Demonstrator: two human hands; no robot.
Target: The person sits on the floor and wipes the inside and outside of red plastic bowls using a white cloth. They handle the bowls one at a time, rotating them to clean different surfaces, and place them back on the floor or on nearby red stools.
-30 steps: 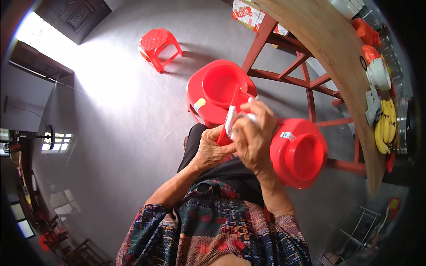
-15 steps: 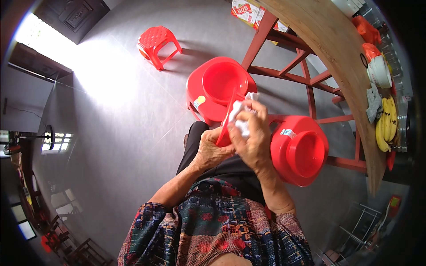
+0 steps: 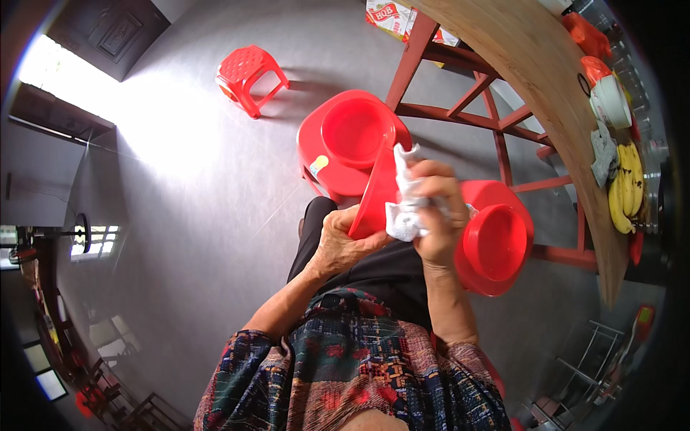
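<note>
My left hand (image 3: pixel 338 244) grips the lower edge of a red plastic plate (image 3: pixel 376 197), seen tilted almost edge-on in front of my lap. A crumpled white cloth (image 3: pixel 408 215) is bunched in my right hand (image 3: pixel 440 212), close to the plate's face; motion smears some of those fingers. Just beyond the plate stands a red plastic stool (image 3: pixel 310 147) with a round red bowl (image 3: pixel 353 131) on its top. To the right of my right hand another red stool (image 3: pixel 478 192) carries a second red bowl (image 3: pixel 496 243), partly covered by the hand.
Farther off on the grey floor is a small red stool (image 3: pixel 248 68). Along the right runs a wooden table (image 3: pixel 532 86) on reddish legs, bearing bananas (image 3: pixel 627 187), a grey cloth (image 3: pixel 604 152) and a white bowl (image 3: pixel 611 104). A printed carton (image 3: pixel 388 20) sits behind the table legs.
My right hand and the white cloth have shifted right, off the plate's upper part. The plate has turned so more of its face shows. My left hand keeps its grip.
</note>
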